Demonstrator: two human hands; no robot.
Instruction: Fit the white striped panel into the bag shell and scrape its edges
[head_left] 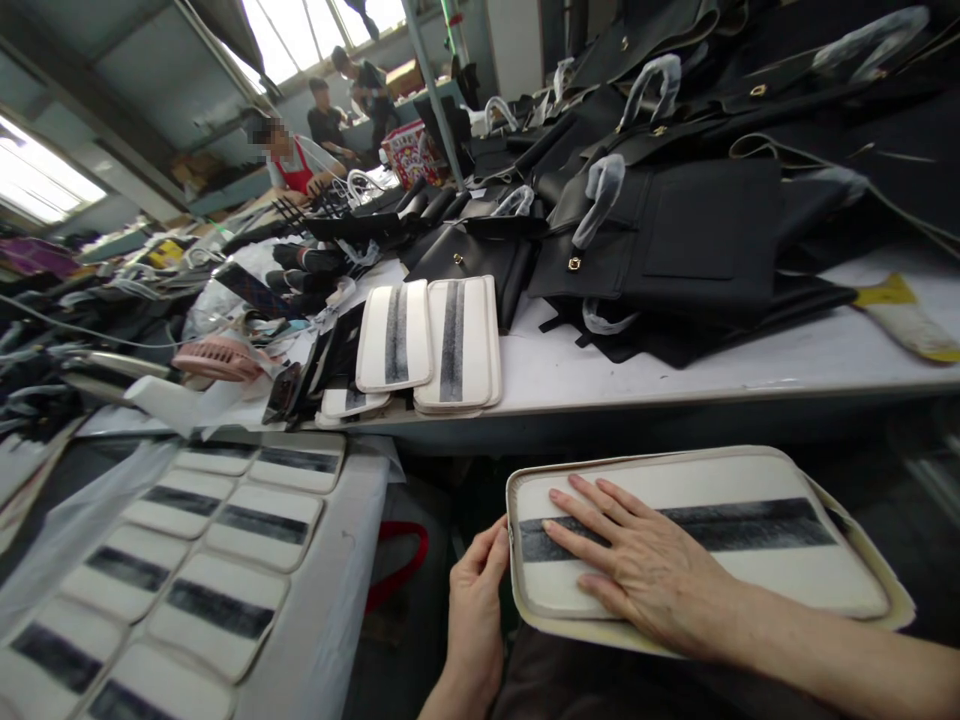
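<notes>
A cream padded panel (750, 580) with rounded corners and a dark stripe along its length lies across my lap, on a yellowish layer that shows at its lower and right edges. My right hand (637, 565) rests flat on the panel's upper face, fingers spread over the stripe. At the panel's left end, my left hand (480, 590) pinches the edge between thumb and fingertips. Similar striped panels (454, 345) are stacked on the bench in front. More striped panels (221, 615) lie in rows on the surface to my left.
Black leather bags (705, 225) with plastic-wrapped handles crowd the bench (675, 378). A yellow-handled scraper or brush (911, 315) lies at right. A pink fan (225, 358) and a white roll (161, 400) are at left. A person in a red apron (300, 170) works beyond.
</notes>
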